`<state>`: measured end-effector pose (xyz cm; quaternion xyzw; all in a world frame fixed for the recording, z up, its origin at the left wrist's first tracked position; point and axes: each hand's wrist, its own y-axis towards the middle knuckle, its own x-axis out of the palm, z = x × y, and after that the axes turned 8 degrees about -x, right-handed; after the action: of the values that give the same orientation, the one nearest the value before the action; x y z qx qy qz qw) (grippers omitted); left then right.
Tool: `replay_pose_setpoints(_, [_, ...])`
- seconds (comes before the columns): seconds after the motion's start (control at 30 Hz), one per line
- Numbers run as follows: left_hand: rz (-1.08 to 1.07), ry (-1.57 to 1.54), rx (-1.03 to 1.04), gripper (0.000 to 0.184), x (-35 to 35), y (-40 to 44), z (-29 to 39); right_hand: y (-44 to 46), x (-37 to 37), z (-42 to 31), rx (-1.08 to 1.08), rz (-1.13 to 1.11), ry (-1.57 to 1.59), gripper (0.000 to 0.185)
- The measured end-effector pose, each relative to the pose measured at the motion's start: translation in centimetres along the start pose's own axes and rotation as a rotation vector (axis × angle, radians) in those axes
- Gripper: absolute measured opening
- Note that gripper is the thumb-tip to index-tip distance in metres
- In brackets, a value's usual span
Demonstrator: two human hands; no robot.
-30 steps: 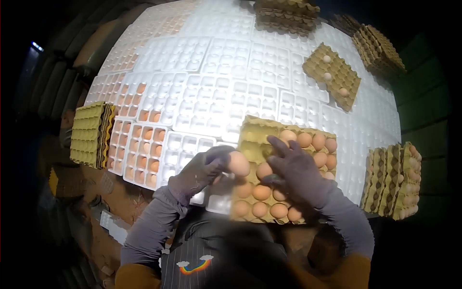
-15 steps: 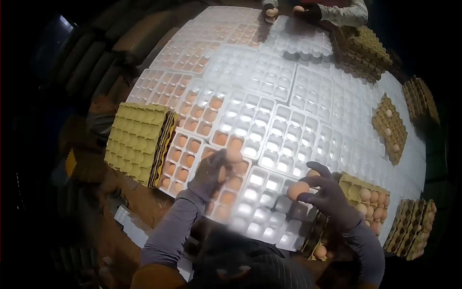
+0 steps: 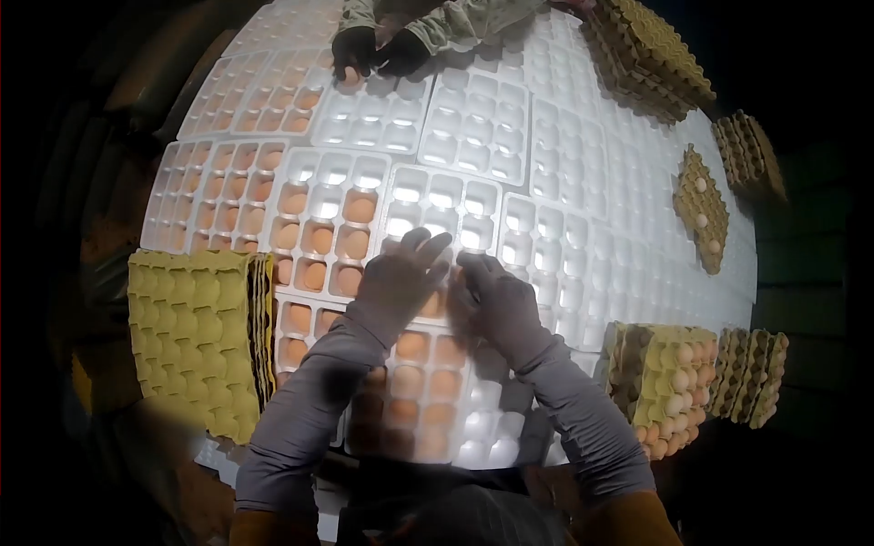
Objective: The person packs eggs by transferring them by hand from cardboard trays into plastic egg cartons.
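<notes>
My left hand [image 3: 405,278], in a grey sleeve, reaches over a white tray [image 3: 398,227] with square pockets. Its fingers bend down at the pockets, and whatever they grip is hidden. Close beside it, my right hand [image 3: 499,300] has its fingers curled together over the same tray; I cannot see what is in them. A brown egg [image 3: 431,304] shows in a pocket between the two hands. Nearer to me, below my wrists, another white tray holds rows of brown eggs [image 3: 407,378]. To the left of my left hand, a tray has brown eggs [image 3: 318,238] in several pockets.
Yellow egg cartons [image 3: 193,337] stand stacked at the left. At the right are a carton stack with eggs [image 3: 678,387], more cartons [image 3: 754,375] and a tilted carton with several eggs [image 3: 701,218]. Across the table, a co-worker's dark-gloved hands [image 3: 378,55] are over a tray, with an egg.
Both my hands have moved together over the middle tray; the right came in from the right. The eggs visible in my hands before are out of sight. The view has shifted.
</notes>
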<state>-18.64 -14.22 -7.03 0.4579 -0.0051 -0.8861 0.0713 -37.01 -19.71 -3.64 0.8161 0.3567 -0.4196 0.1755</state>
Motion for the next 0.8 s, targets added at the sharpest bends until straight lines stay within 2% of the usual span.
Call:
replay_pose_setpoints(0.03, [-0.095, 0.032, -0.131, 0.033, 0.5, 0.1, 0.6, -0.6, 0.6, 0.1, 0.044, -0.123, -0.088, 0.032])
replay_pose_setpoints(0.07, [-0.098, -0.022, -0.162, 0.033, 0.5, 0.4, 0.5, -1.0, 1.4, 0.9, 0.012, -0.169, -0.138, 0.028])
replay_pose_setpoints(0.13, [-0.107, -0.120, -0.214, 0.034, 0.1, 1.6, -0.4, -0.3, 1.2, 1.0, -0.045, 0.008, -0.081, 0.027])
replay_pose_setpoints(0.2, [0.090, -0.266, -0.242, 0.033, 0.1, 3.3, -2.1, 2.3, 0.8, 1.1, -0.089, 0.271, 0.022, 0.026])
replay_pose_setpoints(0.27, [0.290, -0.396, -0.237, 0.033, 0.4, 5.4, -2.5, 5.8, 2.9, 4.0, -0.235, 0.511, 0.050, 0.038])
replay_pose_setpoints(0.33, [0.437, -0.194, -0.099, 0.037, 2.6, 7.1, -4.0, 7.9, 4.5, 6.1, -0.262, 0.484, 0.004, 0.047])
replay_pose_setpoints(0.37, [0.372, 0.116, -0.091, 0.042, 4.0, 7.5, -5.1, 7.6, 4.6, 5.5, -0.227, 0.620, 0.037, 0.048])
replay_pose_setpoints(0.4, [0.307, 0.207, -0.098, 0.043, 4.2, 7.5, -5.3, 6.4, 4.4, 4.4, -0.138, 0.638, 0.164, 0.050])
replay_pose_setpoints(0.5, [0.317, 0.322, -0.074, 0.043, 5.4, 7.7, -6.1, -0.1, 2.8, 1.2, -0.179, 0.609, 0.291, 0.047])
replay_pose_setpoints(0.53, [0.318, 0.288, -0.073, 0.043, 5.8, 7.8, -6.8, -3.0, 2.3, -0.3, -0.159, 0.538, 0.375, 0.045])
replay_pose_setpoints(0.63, [0.347, 0.158, -0.081, 0.042, 6.6, 8.1, -9.1, -11.4, 1.5, -2.9, -0.280, 0.326, 0.485, 0.037])
replay_pose_setpoints(0.67, [0.374, 0.152, -0.026, 0.042, 6.7, 8.2, -9.5, -14.1, 0.9, -3.7, -0.278, 0.270, 0.485, 0.030])
replay_pose_setpoints(0.7, [0.322, -0.049, -0.063, 0.041, 6.8, 8.2, -8.6, -16.5, -0.2, -3.9, -0.262, 0.175, 0.492, 0.030])
replay_pose_setpoints(0.73, [0.267, -0.243, -0.104, 0.041, 6.5, 8.3, -6.4, -18.3, -0.3, -3.6, -0.337, 0.305, 0.468, 0.027])
replay_pose_setpoints(0.77, [0.236, -0.343, -0.060, 0.040, 7.0, 7.8, -3.9, -20.4, -0.7, -3.2, -0.310, 0.256, 0.445, 0.027])
replay_pose_setpoints(0.8, [0.203, -0.439, -0.019, 0.038, 7.1, 6.5, 1.7, -22.6, -2.2, -2.7, -0.283, 0.208, 0.426, 0.027])
